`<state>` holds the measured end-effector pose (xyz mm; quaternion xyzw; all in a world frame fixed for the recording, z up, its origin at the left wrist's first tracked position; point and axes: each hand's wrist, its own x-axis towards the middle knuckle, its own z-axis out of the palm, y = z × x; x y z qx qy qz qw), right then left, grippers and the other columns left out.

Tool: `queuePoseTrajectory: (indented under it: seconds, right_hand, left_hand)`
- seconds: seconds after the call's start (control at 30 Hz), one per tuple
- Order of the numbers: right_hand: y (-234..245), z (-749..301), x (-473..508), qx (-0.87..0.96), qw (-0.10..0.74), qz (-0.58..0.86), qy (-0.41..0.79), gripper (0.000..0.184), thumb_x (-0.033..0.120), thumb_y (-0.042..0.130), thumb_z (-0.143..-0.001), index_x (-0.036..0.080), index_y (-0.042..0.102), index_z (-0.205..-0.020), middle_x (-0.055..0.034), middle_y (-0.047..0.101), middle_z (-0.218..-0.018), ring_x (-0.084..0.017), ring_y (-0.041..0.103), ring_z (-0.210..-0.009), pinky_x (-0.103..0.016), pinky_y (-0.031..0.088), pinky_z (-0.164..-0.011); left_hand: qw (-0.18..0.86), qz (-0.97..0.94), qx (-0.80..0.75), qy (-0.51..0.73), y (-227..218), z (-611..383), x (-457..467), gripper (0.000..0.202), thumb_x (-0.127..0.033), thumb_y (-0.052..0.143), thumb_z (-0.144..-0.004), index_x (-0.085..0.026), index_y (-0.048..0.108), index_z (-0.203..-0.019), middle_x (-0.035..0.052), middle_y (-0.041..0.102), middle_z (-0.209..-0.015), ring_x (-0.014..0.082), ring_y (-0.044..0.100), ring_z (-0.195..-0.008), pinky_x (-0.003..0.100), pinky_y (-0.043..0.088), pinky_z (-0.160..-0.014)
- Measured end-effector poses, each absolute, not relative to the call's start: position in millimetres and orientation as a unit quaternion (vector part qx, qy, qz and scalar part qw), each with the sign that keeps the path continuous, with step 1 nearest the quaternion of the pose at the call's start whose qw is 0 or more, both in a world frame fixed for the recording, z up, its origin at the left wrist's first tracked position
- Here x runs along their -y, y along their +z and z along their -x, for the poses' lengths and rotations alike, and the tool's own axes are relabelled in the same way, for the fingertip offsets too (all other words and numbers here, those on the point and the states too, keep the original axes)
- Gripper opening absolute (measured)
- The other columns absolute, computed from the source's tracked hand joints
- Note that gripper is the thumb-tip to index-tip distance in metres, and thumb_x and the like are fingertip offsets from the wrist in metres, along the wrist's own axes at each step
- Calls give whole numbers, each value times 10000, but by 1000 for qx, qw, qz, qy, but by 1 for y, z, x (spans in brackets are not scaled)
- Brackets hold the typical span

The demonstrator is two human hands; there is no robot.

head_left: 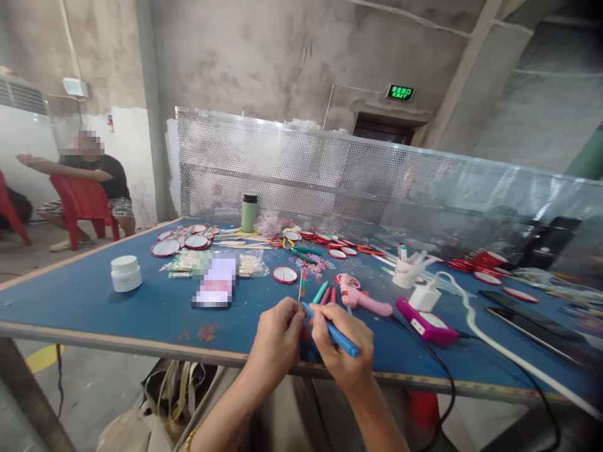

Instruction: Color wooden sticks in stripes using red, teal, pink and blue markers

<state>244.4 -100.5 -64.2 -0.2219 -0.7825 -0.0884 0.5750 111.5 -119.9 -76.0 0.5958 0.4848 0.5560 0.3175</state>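
Observation:
My right hand (343,348) is closed around a blue marker (336,334) held like a pen, its tip pointing left. My left hand (277,336) pinches the lower end of a thin flat stick (302,285) that stands up from my fingers, coloured red and green. Both hands meet near the front edge of the blue table (155,307). Just beyond them lie teal and pink markers (325,292) and a pink glue gun (365,300).
A white jar (125,273), a blurred phone (217,280), a green bottle (249,213), round red-rimmed mirrors (166,247), a cup of pens (407,270) and a magenta device with a charger (426,320) sit on the table. A perforated metal screen (377,188) backs it. A person sits at far left on a red chair (80,201).

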Motion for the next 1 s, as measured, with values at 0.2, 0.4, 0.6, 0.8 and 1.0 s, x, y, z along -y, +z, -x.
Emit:
queuePoseTrajectory:
  seconds: [0.2,0.4,0.6,0.8,1.0]
  right_hand:
    - [-63,-245,101,778,578,226,-96,145,114,536,-911,177,663,-884,-22,717,-710,-140,692,-603,-239,522,-608]
    - [-62,-244,100,784,577,215,-80,140,106,544,-910,173,666,-902,-19,710,-720,-135,692,-613,-237,527,-622]
    - [-63,-245,101,780,579,221,-90,140,97,541,-911,172,659,-898,-22,716,-736,-132,694,-628,-234,519,-633]
    - [-64,-245,100,791,569,210,-77,139,93,546,-909,172,660,-918,-18,702,-734,-136,698,-665,-238,523,-655]
    - [-64,-245,101,776,582,223,-98,136,107,542,-913,174,660,-902,-23,720,-730,-135,693,-619,-239,521,-626]
  left_hand:
    - [319,-595,-481,559,-76,-112,121,224,-286,462,-899,-210,480,-689,-56,513,-498,108,480,-440,198,323,-490]
    - [319,-594,-482,559,-74,-113,120,227,-289,460,-897,-208,482,-687,-57,510,-496,100,458,-411,197,317,-475]
    - [331,-589,-479,560,-75,-112,120,225,-306,460,-897,-207,488,-696,-50,549,-531,97,468,-407,194,324,-465]
    - [314,-595,-488,556,-76,-112,121,228,-276,456,-897,-203,489,-683,-60,514,-484,92,427,-394,197,321,-484]
    - [318,-592,-482,563,-75,-113,120,236,-292,466,-901,-211,470,-679,-63,488,-475,109,483,-446,197,331,-504]
